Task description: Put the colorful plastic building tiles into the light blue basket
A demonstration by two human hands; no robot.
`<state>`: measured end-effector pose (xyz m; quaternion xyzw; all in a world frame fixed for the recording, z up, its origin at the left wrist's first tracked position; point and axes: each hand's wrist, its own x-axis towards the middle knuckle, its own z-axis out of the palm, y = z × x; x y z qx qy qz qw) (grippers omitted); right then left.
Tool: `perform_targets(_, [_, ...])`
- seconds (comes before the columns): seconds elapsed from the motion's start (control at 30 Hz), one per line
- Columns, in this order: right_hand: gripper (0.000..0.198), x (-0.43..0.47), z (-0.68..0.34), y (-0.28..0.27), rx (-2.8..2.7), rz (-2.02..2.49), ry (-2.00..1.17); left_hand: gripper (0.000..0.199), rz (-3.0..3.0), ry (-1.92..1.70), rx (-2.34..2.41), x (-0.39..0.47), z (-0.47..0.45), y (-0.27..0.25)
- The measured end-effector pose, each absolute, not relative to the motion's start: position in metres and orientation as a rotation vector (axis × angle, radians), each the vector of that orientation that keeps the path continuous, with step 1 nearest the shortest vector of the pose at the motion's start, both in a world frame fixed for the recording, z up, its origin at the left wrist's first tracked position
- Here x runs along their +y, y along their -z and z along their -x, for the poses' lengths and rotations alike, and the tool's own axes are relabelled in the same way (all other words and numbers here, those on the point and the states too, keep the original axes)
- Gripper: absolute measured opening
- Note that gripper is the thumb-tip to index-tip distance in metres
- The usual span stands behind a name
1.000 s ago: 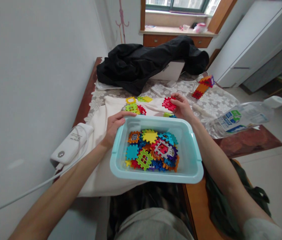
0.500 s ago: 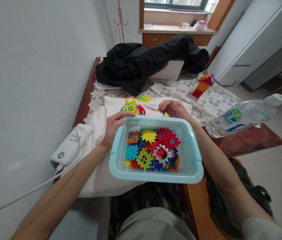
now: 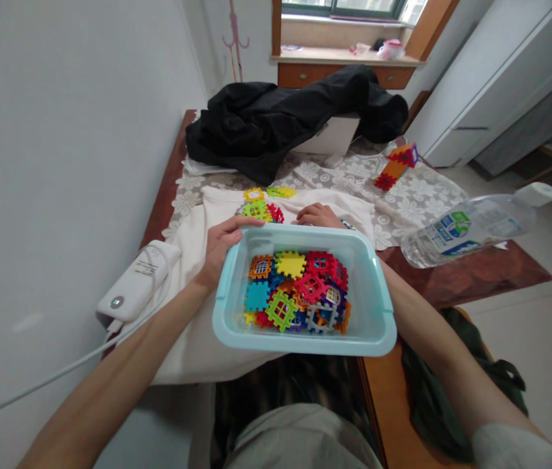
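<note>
A light-blue plastic basin point(image 3: 305, 347) is tilted toward me above the edge of the white cloth. My left hand point(image 3: 221, 246) grips its far left corner, fingers along the rim. Inside lie several colourful interlocking toy tiles, among them a yellow one point(image 3: 290, 264), a green window tile point(image 3: 281, 311) and a pale grey frame tile point(image 3: 322, 318). Behind the far rim, my right hand point(image 3: 319, 215) reaches low over the cloth with its fingers extended to the left; the rim hides its fingertips. A blue-and-white piece point(image 3: 347, 225) shows beside it.
More tiles, including a green one point(image 3: 255, 210), lie on the white cloth point(image 3: 185, 352) beyond the basin. A white power bank point(image 3: 139, 280) with a cable is at left. A clear bottle point(image 3: 471, 228), joined orange-red tiles point(image 3: 395, 168) and black fabric point(image 3: 285, 124) occupy the table.
My right hand has moved left and lower behind the rim. The pale frame tile in the basin has dropped nearer to me, uncovering a red tile. My left hand keeps its grip.
</note>
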<state>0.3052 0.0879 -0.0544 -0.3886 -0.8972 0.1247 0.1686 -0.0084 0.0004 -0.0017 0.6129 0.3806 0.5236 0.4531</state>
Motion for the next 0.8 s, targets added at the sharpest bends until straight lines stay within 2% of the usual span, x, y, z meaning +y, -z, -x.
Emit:
perform_targets(0.13, [0.032,0.074,-0.316,0.028,-2.581,1.21,-0.325,0.034,-1.534,-1.295,0.943,0.0,0.009,0.002])
perform_targets(0.3, [0.026,0.057,-0.333,0.0,-2.568,1.336,-0.477,0.032,-1.535,-1.298,0.948,0.0,0.009,0.001])
perform_targets(0.43, [0.027,0.056,-0.336,0.0,-2.506,1.391,-0.636,0.032,-1.509,-1.304,0.963,-0.001,0.007,-0.001])
perform_targets(0.63, [0.029,0.062,-0.342,0.005,-2.515,1.433,-0.529,0.033,-1.505,-1.307,0.972,-0.001,0.005,-0.003])
perform_targets(0.8, [0.037,0.057,-0.351,0.002,-2.465,1.421,-0.711,0.033,-1.514,-1.303,0.966,-0.002,0.005,-0.003])
